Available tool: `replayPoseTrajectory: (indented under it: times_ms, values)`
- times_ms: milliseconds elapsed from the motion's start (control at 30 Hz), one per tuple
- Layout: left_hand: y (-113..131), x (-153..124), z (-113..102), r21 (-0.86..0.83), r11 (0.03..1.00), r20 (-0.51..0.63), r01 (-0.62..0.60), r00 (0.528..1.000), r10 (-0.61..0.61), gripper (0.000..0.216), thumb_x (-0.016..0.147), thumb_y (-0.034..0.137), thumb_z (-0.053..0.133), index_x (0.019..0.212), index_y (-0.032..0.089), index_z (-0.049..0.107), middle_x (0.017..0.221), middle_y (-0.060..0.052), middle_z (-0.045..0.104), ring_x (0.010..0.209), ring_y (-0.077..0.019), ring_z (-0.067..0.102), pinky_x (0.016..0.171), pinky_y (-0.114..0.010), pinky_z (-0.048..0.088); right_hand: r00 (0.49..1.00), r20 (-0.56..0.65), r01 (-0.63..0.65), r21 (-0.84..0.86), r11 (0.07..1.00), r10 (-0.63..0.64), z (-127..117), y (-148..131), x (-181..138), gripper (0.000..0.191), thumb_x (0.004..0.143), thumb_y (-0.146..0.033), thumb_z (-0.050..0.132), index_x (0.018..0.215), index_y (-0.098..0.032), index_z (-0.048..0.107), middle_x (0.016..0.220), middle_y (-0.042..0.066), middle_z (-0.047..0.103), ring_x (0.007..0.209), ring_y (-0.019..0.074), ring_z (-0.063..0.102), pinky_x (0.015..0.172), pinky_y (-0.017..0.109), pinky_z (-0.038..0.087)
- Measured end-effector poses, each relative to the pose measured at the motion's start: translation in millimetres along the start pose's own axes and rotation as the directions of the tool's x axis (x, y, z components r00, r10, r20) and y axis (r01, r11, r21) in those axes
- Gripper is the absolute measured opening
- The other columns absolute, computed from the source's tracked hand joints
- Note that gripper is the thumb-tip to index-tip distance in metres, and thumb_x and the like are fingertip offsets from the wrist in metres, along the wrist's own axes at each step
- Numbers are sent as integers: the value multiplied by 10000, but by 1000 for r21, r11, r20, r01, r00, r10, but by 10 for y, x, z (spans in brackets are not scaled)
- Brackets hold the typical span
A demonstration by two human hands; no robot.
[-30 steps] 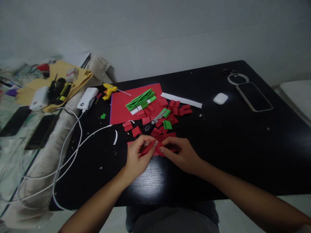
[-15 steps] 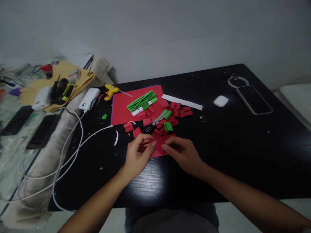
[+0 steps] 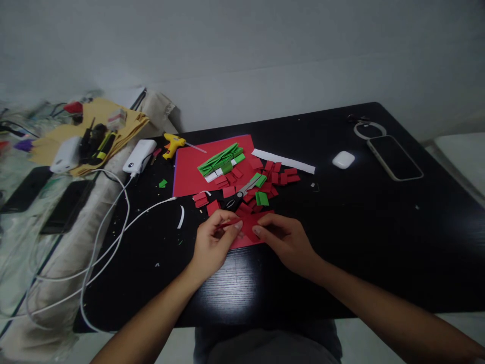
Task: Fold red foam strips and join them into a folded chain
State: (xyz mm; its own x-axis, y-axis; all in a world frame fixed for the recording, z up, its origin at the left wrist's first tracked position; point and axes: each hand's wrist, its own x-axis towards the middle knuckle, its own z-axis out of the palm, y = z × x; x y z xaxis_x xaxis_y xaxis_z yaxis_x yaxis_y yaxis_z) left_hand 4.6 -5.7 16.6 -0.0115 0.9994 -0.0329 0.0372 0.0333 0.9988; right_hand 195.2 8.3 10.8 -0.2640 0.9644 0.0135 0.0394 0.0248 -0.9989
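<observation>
My left hand (image 3: 213, 243) pinches the left edge of a red paper piece (image 3: 247, 230) lying on the black table (image 3: 359, 237). The fingers of my right hand (image 3: 285, 238) are curled and press the same red paper from the right. Just beyond the hands lie black-handled scissors (image 3: 237, 196) among several small folded red pieces (image 3: 278, 173) and a few green ones (image 3: 261, 198). Behind them a large red sheet (image 3: 189, 169) carries a bundle of green strips (image 3: 219, 159).
A yellow glue gun (image 3: 172, 143), a white power bank (image 3: 139, 156) with white cables (image 3: 113, 237), a white paper strip (image 3: 283, 160), an earbud case (image 3: 343, 160) and a phone (image 3: 394, 157) lie on the table. Cluttered items sit at far left.
The hands have shifted slightly on the red paper, which now lies flatter on the table; the view has tilted up a little.
</observation>
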Motion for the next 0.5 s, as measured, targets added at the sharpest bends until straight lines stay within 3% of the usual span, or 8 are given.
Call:
replayPoseTrajectory:
  times_ms: [500]
  values:
    - [-7,-3,-14,13,1000,27,-28,999,28,161,910,316,720,929,169,658,725,-5,688,678,-139,667,675,-241,536,1000,-11,-19,4,1000,19,-2,-28,9,141,886,-324,728,813,-205,737,775,13,733,710,162,675,680,265,539]
